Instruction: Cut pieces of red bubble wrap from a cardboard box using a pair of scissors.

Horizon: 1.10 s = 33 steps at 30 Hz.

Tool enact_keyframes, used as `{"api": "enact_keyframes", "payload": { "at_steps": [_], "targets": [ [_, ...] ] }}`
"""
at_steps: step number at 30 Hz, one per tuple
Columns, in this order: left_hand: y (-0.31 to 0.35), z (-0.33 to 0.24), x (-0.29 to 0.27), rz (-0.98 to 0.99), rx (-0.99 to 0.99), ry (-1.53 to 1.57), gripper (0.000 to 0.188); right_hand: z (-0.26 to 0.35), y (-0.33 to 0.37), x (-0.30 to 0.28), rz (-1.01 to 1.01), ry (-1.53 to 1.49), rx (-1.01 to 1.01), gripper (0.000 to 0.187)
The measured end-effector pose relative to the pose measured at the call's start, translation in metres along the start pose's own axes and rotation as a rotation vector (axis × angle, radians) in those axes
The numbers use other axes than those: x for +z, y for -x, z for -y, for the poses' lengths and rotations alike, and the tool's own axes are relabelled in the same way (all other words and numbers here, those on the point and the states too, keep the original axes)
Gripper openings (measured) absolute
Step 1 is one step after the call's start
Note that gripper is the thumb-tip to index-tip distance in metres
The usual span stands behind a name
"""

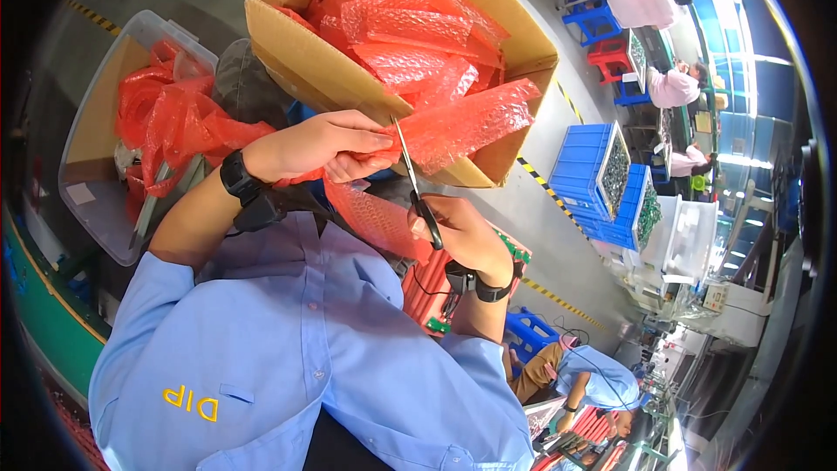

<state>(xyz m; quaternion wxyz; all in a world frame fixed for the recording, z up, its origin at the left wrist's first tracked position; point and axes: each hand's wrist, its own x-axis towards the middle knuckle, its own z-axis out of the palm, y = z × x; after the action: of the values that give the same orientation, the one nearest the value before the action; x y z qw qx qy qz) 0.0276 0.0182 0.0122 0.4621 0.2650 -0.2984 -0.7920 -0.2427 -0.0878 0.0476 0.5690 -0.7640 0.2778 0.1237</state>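
Holding scissors [409, 166], the right hand [460, 225] is curled tight round them; the left hand [336, 141] pinches red wrap [471, 126] just beside them, near a box [318, 70].

The person near me wears a light-blue, button-front cloth work shirt [270, 323] with short sleeves [144, 296], yellow embroidered lettering [190, 404] and a small stitched slot [237, 393] on the chest. Black fabric [344, 449] shows at its opening. Black wrist straps, left [237, 174] and right [494, 290], carry boxy black modules [260, 212].
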Motion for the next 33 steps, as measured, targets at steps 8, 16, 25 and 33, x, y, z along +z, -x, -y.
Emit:
{"api": "enact_keyframes", "payload": {
  "at_steps": [8, 16, 25, 33],
  "targets": [
    [0.0, 0.002, -0.007, 0.035, 0.035, 0.018, 0.028, 0.015, -0.005, 0.003, -0.048, -0.034, 0.058, 0.038],
    [0.004, 0.019, -0.007, 0.003, 0.061, -0.07, 0.027, 0.009, -0.005, 0.015, -0.051, -0.167, -0.173, 0.039],
    [0.027, 0.061, 0.028, -0.309, 0.436, -0.815, 0.075, 0.007, -0.006, 0.08, -0.372, -0.546, -0.214, 0.047],
    [0.034, 0.066, 0.043, -0.408, 0.257, -0.913, 0.09, 0.004, -0.022, 0.098, -0.551, -0.421, -0.273, 0.033]
  ]
}}
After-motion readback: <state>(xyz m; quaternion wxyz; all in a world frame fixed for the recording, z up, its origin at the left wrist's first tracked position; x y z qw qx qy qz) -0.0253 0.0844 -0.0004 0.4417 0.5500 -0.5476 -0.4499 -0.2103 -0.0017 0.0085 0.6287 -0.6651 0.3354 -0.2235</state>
